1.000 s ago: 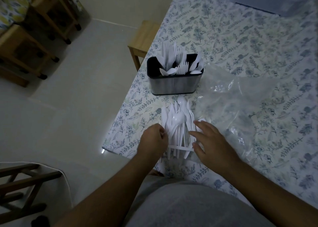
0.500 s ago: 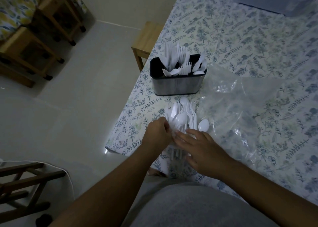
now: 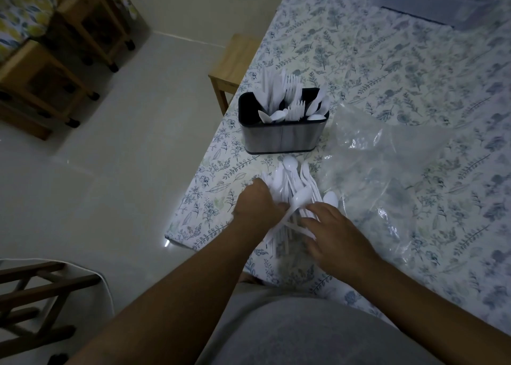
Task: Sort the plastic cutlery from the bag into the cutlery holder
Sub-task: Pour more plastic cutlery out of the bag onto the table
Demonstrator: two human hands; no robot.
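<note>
White plastic cutlery lies heaped under my fingers. My left hand curls around a spoon handle; my right hand rests spread on the handles. Beyond my fingertips stands the cutlery holder, the bag lying to their right.

A table with a leafy patterned cloth is carrying everything. A pile of cutlery is lying under and just beyond the fingers. The holder is standing farther beyond the fingertips. A clear bag is lying crumpled right of them.
</note>
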